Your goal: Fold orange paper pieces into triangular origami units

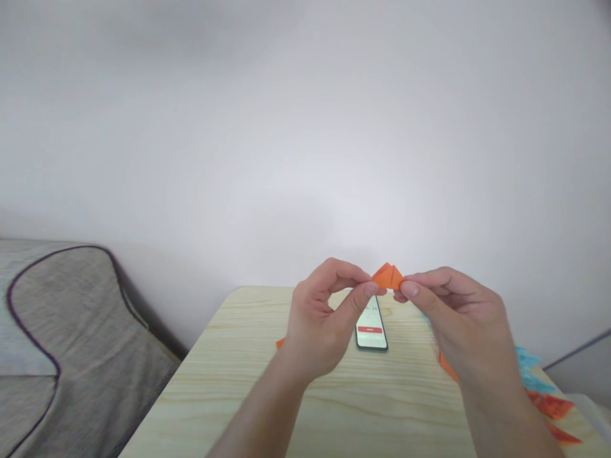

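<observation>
A small folded piece of orange paper (388, 276) is held up between my two hands, above the far part of the table. My left hand (329, 321) pinches its left corner between thumb and fingers. The right corner is pinched the same way by my right hand (453, 318). The paper has a peaked top and a crease down its right side. Behind and below it a phone (372, 334) lies on the table with its screen lit, its upper part partly hidden by my left hand.
The pale wood-grain table (229, 369) meets a white wall. Orange paper bits show beside my left wrist (280, 343) and my right wrist (447, 367). Blue pieces (534, 371) and red-orange pieces (551, 405) lie at the right edge. A grey sofa (95, 343) stands at the left.
</observation>
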The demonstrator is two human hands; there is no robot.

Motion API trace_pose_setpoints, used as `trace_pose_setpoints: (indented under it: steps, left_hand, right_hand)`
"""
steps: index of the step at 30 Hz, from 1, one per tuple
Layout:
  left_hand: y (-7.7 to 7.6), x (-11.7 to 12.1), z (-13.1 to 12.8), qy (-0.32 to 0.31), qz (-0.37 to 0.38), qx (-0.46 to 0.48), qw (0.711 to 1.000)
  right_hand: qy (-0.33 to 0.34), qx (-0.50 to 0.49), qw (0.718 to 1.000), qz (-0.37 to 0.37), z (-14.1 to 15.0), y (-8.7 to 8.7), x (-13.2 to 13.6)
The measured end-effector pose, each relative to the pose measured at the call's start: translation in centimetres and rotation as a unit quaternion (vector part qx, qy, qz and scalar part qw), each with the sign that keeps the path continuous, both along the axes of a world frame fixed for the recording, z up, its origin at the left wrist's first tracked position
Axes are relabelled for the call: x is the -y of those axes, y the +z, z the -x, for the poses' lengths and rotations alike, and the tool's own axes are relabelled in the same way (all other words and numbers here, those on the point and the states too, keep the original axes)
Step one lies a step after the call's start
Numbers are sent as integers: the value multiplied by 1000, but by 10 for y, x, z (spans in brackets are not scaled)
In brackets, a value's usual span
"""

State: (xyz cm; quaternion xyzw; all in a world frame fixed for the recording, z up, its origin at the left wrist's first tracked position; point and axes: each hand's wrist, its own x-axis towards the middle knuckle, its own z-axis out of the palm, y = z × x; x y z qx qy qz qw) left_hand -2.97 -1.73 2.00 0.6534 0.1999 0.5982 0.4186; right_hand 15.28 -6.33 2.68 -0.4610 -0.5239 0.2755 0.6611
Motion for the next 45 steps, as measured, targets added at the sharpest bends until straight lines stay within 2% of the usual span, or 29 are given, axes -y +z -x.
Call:
trace_pose_setpoints:
  steps: [7, 14, 20, 32, 41, 45]
  left_hand:
    - [0, 1, -1, 3, 1, 4, 1000]
    - [2, 4, 0, -2, -58, -36, 998]
    - [2, 6, 0, -16, -81, -57, 995]
    - [5, 6, 1, -7, -65, -49, 997]
    - [4, 8, -2, -8, -59, -39, 998]
    - [4, 6, 1, 6, -66, -58, 996]
  right_hand:
    - [4, -11, 1000, -18, 4, 0, 2]
    - [125, -32, 991, -35, 6, 3, -2]
    - [113, -30, 993, -17, 5, 2, 0]
    - [85, -47, 995, -15, 9, 2, 2]
    - [107, -74, 991, -18, 12, 5, 2]
    - [116, -48, 992, 1, 9, 6, 2]
